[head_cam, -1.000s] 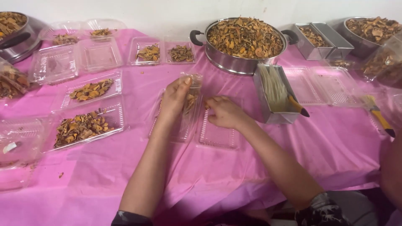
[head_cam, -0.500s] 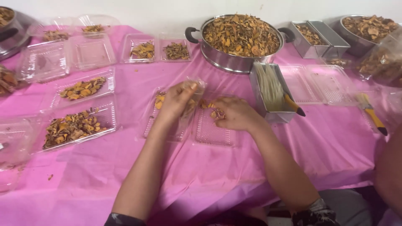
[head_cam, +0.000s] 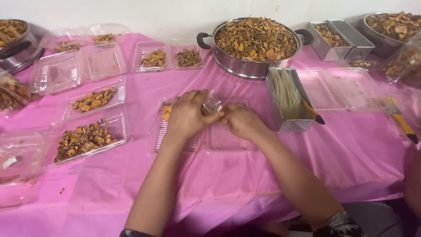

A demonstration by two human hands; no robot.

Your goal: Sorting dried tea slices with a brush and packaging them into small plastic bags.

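Centrally, head view: clear ribbed plastic clamshell tray [head_cam: 221, 136] lies open at frame centre on the pink-clothed desk [head_cam: 351, 145], long axis left-right. Left hand [head_cam: 188, 115] curled, fingers pinching the tray's clear film. Right hand [head_cam: 242, 121] loosely closed, touching the same spot. Orange dried pieces [head_cam: 166, 111] inside, left.

The bench [head_cam: 219, 184] is covered by a bright pink cloth, creased in shallow folds and draped over the near edge. Behind it, a plain white wall [head_cam: 175, 13] is seen along the top of the view, marked by a few small dark specks towards the right. The bench is set close against this wall. Even, soft light is cast over the whole scene, and only faint shadows are thrown on the cloth. No floor or window is shown.
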